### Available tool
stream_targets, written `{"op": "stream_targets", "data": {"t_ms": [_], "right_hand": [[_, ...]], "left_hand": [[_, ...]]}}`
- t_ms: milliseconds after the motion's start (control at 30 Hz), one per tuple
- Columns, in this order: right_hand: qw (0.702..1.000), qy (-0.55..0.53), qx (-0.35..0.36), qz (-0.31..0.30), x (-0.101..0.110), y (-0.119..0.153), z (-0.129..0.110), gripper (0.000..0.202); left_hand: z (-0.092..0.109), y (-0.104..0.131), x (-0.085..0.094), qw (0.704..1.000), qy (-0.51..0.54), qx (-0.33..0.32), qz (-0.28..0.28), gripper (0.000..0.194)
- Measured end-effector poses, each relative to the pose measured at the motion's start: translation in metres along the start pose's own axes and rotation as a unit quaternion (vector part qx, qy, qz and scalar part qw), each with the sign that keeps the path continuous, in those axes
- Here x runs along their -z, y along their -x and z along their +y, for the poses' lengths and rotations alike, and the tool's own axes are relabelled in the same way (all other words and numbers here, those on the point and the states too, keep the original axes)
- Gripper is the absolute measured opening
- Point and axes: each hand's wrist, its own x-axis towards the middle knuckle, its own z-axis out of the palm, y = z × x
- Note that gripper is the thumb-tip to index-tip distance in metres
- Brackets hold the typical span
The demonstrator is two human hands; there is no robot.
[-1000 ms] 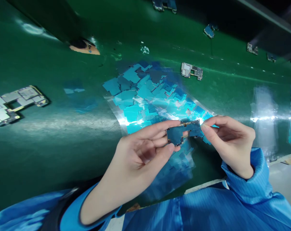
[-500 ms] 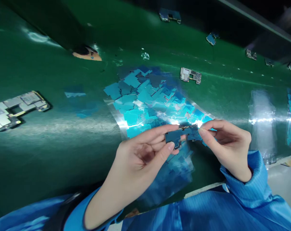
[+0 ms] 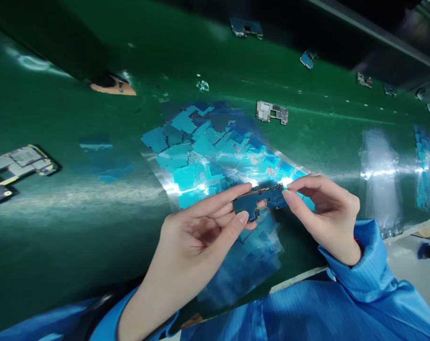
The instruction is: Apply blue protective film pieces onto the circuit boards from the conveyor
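A small dark blue-black circuit board (image 3: pixel 248 203) with a notch in it is held up before me. My left hand (image 3: pixel 204 237) grips its left part, thumb on the near face and fingers behind. At its right end, the thumb and index finger of my right hand (image 3: pixel 321 208) pinch together at the upper corner; whether they also hold a thin film there is too small to tell. Beneath and beyond both hands spreads a pile of shiny blue film pieces (image 3: pixel 182 175) on clear plastic sheeting.
Green matting (image 3: pixel 76 227) covers the bench. Bare circuit boards lie at the left (image 3: pixel 19 166) and beyond the pile (image 3: pixel 271 112); several more line the back. Clear plastic strips (image 3: pixel 380 189) are at the right. A dark post (image 3: pixel 68 42) stands at the upper left.
The view has shifted slightly, so hands and bench things appear further left. Both hands keep nearly the same hold on the circuit board. A dark-clad foot now shows at the right edge.
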Motion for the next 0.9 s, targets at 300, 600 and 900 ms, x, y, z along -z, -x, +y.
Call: {"op": "stream_targets", "data": {"t_ms": [300, 600, 900], "right_hand": [[1.000, 0.022, 0.012, 0.010, -0.001, 0.000, 0.005, 0.013], [0.989, -0.087, -0.114, -0.033, 0.002, -0.008, 0.013, 0.012], [0.935, -0.200, -0.240, -0.167, -0.005, -0.008, 0.015, 0.034]], "left_hand": [[0.000, -0.002, 0.005, 0.999, -0.031, 0.000, -0.019, 0.038], [-0.005, -0.007, 0.007, 0.998, 0.023, 0.013, -0.048, 0.039], [-0.015, -0.021, 0.006, 0.994, 0.100, 0.027, -0.042, 0.047]]}}
